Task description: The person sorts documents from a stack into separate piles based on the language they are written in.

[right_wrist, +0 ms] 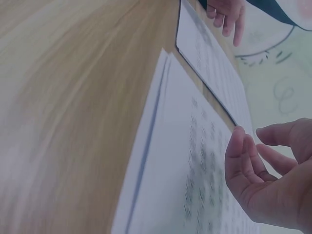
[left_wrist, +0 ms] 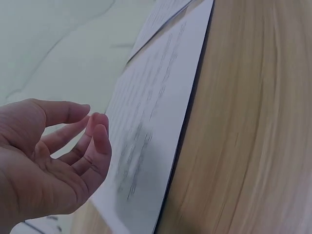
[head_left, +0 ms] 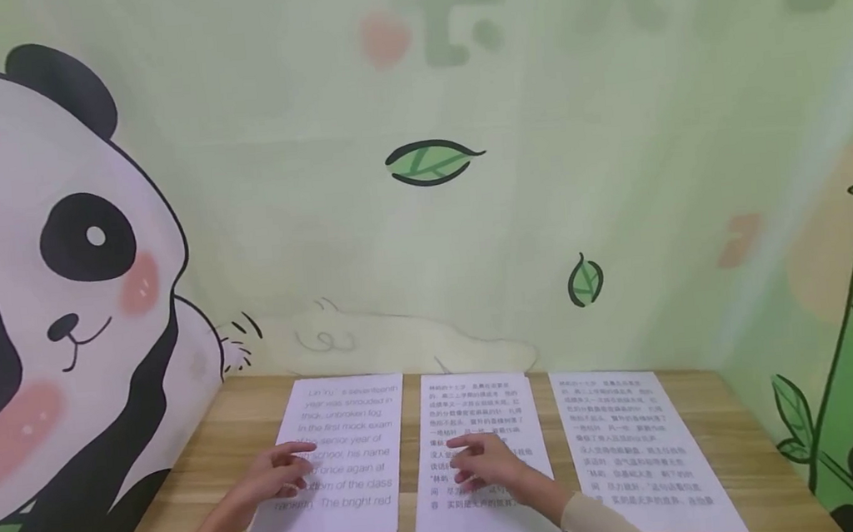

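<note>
Three printed paper sheets lie side by side on a wooden table. My left hand (head_left: 281, 475) hovers over the left sheet (head_left: 356, 518), which carries large English text. Over the middle sheet (head_left: 484, 516), printed in Chinese, is my right hand (head_left: 491, 465). Both hands have loosely bent fingers with nothing between them. In the left wrist view the left hand (left_wrist: 53, 165) shows thumb and fingertips apart above the paper (left_wrist: 156, 141). The right wrist view shows the right hand (right_wrist: 273, 180) in a similar pose, beside the middle paper (right_wrist: 170, 161), whose edge reveals another sheet underneath.
The right sheet (head_left: 628, 442), also in Chinese, lies beyond the right hand. Wooden tabletop (head_left: 189, 502) surrounds the papers. Behind the table hangs a pale green backdrop (head_left: 300, 184) with a large panda (head_left: 87, 159), leaves and bamboo (head_left: 848, 366).
</note>
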A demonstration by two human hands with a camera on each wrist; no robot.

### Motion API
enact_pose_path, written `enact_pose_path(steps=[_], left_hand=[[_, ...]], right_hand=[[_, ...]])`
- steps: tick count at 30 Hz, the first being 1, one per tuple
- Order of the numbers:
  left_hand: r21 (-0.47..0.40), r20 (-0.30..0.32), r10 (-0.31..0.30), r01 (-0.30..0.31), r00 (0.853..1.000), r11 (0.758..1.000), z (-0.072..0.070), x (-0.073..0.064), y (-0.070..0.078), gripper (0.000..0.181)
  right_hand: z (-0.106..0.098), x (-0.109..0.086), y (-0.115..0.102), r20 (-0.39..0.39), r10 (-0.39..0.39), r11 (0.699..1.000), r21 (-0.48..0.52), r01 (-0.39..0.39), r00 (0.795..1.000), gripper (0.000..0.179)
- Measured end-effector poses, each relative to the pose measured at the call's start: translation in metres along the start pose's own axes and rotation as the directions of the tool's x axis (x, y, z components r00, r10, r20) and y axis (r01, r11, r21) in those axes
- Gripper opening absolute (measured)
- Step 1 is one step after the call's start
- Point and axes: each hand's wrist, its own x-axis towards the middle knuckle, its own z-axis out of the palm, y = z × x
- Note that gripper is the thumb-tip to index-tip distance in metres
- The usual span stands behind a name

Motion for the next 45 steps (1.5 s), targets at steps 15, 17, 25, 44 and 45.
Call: enact_pose_path(steps=[15, 17, 25, 44, 45], left_hand=[[-0.010, 0.318, 0.149, -0.154, 0.936, 0.988, 0.102, 0.003, 0.031, 0.044], [-0.025, 0.313, 0.163, -0.163, 0.936, 0.986, 0.111, 0.005, 0.034, 0.046], [-0.007, 0.274, 0.130, -0.133, 0.953, 0.991, 0.134, 0.009, 0.039, 0.060], [0.062, 0.259, 0.073, -0.092, 0.963, 0.994, 0.143, 0.012, 0.043, 0.052], [0.064, 0.259, 0.070, -0.089, 0.963, 0.994, 0.143, 0.013, 0.044, 0.053]], right_hand=[[-0.066, -0.031, 0.017, -0.096, 0.025, 0.997, -0.066, -0.032, 0.995, 0.043], [-0.073, -0.035, 0.021, -0.096, 0.030, 0.997, -0.073, -0.038, 0.995, 0.047], [-0.090, -0.051, 0.037, -0.184, 0.129, 0.977, -0.146, -0.157, 0.974, 0.061], [-0.092, -0.055, 0.045, -0.210, 0.212, 0.958, -0.146, -0.245, 0.954, 0.057], [-0.092, -0.054, 0.046, -0.210, 0.211, 0.958, -0.149, -0.244, 0.955, 0.056]])
